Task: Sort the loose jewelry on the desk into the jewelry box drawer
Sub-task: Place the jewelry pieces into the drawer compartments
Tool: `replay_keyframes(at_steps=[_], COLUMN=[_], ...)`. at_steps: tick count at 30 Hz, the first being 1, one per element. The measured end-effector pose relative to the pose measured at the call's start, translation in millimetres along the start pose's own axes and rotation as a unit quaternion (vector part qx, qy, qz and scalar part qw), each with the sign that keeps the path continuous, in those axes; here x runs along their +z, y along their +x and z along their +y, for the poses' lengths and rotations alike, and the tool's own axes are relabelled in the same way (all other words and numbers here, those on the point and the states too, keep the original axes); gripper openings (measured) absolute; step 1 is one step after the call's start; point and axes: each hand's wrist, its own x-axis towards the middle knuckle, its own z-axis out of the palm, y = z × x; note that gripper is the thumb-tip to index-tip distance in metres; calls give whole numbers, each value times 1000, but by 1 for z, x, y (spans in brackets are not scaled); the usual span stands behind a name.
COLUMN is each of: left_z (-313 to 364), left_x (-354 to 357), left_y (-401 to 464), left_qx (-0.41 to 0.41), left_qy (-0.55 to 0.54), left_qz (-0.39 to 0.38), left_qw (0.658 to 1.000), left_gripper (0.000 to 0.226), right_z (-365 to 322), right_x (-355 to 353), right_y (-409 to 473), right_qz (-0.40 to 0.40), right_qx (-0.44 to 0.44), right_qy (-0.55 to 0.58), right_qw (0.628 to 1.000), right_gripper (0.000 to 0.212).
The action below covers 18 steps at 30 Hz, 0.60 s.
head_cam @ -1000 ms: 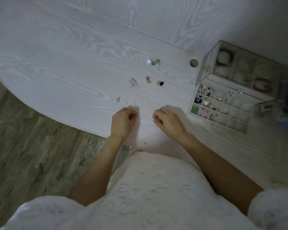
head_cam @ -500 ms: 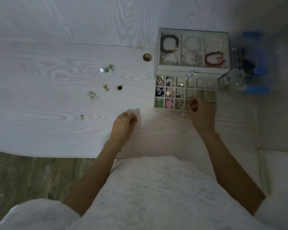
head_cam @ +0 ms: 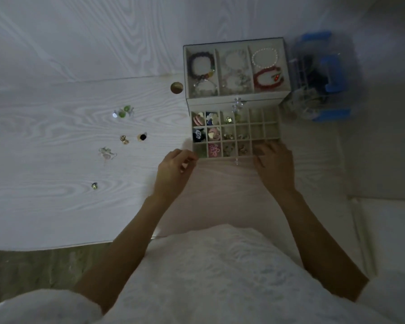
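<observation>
Now our right hand [head_cam: 275, 163] reaches into the near right compartments of the drawer [head_cam: 235, 134], fingers curled, contents unclear. Our left hand [head_cam: 173, 170] hovers loosely curled, seemingly empty. Loose jewelry [head_cam: 124, 139] waits mid-desk.

Dim room, low bluish light. White wood-grain counter [head_cam: 56, 206] fills most of view, curved near edge. White wood-grain panel wall [head_cam: 91, 38] behind it. Grey-green weathered plank floor [head_cam: 33, 267] under near edge, lower left. Pale cushioned seat [head_cam: 388, 242] at right. Blurred blue plastic container [head_cam: 330, 76] at far right.
</observation>
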Motion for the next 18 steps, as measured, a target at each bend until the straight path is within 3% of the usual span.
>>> replay_keyframes(at_steps=[5,10,15,18], left_z=[65,93,94,95], left_x=[42,87,95,94], left_y=[50,83,92,90], left_qx=[102,122,146,152], left_qy=[-29,33,84,99], left_qz=[-39,-136,-183,-174], left_qw=[994,983,969,968], left_gripper=[7,13,18,21], right_z=[28,34,32,32], right_x=[-7,-9,-10,-9], right_y=[-14,-16,-15,-15], right_qz=[18,-42,-59,-74], right_qx=[42,90,99,97], right_qy=[-20,74,94,86], right_qw=[999,992,989,989], right_gripper=[37,42,42,42])
